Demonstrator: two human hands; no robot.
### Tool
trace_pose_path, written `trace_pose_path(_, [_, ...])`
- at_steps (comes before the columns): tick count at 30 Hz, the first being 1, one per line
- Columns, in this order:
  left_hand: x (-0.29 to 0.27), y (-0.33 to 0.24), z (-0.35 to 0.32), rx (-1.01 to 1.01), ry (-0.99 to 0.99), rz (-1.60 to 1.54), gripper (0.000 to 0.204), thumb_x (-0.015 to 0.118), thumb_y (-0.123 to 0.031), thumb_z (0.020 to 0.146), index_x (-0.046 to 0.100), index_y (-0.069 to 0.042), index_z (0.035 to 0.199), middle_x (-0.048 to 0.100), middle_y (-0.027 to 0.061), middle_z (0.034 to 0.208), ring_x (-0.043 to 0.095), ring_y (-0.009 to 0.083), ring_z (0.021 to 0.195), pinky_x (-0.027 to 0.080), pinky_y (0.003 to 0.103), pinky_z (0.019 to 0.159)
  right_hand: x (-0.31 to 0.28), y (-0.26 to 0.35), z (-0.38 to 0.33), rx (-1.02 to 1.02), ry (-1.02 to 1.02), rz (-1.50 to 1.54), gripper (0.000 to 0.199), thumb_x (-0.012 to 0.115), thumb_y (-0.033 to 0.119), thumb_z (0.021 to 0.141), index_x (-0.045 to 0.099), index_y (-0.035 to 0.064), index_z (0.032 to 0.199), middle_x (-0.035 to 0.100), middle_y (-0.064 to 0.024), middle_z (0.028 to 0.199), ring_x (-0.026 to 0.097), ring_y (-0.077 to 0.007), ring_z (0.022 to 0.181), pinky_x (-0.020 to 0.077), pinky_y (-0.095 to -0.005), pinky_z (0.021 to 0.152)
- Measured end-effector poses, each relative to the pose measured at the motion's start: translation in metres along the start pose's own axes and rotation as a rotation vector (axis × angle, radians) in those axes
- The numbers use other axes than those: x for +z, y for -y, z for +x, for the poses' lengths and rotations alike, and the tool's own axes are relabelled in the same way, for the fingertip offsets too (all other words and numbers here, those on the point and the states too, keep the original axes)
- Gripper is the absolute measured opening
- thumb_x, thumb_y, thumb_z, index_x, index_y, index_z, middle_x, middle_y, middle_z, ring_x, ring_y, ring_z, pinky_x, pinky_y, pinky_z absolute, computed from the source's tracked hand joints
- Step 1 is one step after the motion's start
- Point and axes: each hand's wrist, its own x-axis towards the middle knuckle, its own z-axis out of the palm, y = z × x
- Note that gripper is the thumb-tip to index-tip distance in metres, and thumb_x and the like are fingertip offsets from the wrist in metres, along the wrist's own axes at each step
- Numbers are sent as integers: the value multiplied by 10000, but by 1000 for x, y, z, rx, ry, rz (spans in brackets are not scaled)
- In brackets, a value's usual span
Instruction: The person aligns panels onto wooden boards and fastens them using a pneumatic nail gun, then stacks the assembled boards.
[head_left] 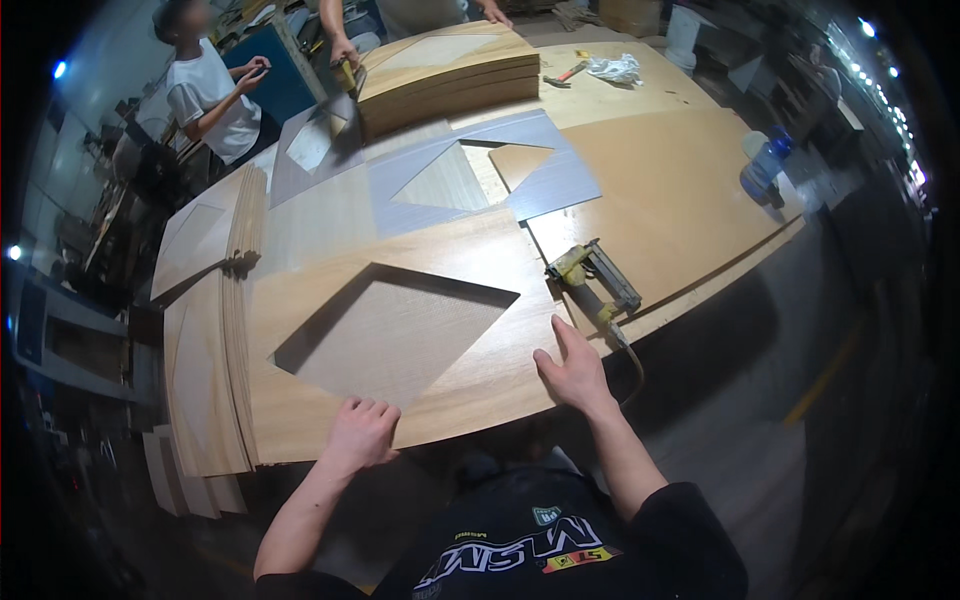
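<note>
A pale wood-grain panel (470, 385) with a diamond-shaped cutout lies at the near side of the table. Through the opening shows a greyish board (390, 335). My left hand (362, 432) is closed over the panel's near edge, its knuckles up and fingers curled. At the panel's right-hand edge, my right hand (577, 372) has thumb and forefinger spread apart, touching the edge; its other fingers are mostly hidden. Just beyond that hand rests a yellow and black nail gun (595, 278), its hose running down past the table edge.
Diamond-marked panels (205, 370) are stacked at the left. Grey boards (415, 185) and a brown sheet (660, 200) cover the table. Farther off are a panel stack (450, 90), a hammer (565, 76) and a blue bottle (765, 165). Two people (215, 105) stand across the table.
</note>
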Motion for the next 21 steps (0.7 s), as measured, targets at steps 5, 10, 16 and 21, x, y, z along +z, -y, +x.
trace_pose_path(5, [19,-3,4,-25,-9,-82,549,905,-397,593,628,-124,980,668,63,936,665,250,972,477,420,909,1,-4,4,7,-9,-32,681,693,332,891,509,-28,1438,559,-254,1427,537,-378,1336,428,-428,1128])
trace_pose_path(10, [29,6,7,-39,-7,-115,541,897,-393,614,638,-121,1003,683,71,968,668,262,1004,469,427,925,9,-2,7,29,-36,-44,687,716,342,872,531,-5,1435,585,-241,1411,560,-367,1320,433,-413,1119])
trace_pose_path(16, [30,14,18,-60,87,-139,543,877,-401,669,640,-110,1061,691,95,1059,659,282,1071,458,443,953,17,-12,24,-23,-49,-29,669,716,341,865,558,-31,1399,619,-262,1346,573,-390,1285,443,-424,1113])
trace_pose_path(21, [32,8,28,-60,114,-132,582,873,-435,685,633,-103,1098,684,112,1116,644,298,1114,447,466,984,8,-19,24,2,-54,-95,683,707,358,873,543,-21,1416,596,-269,1371,550,-410,1296,424,-434,1128])
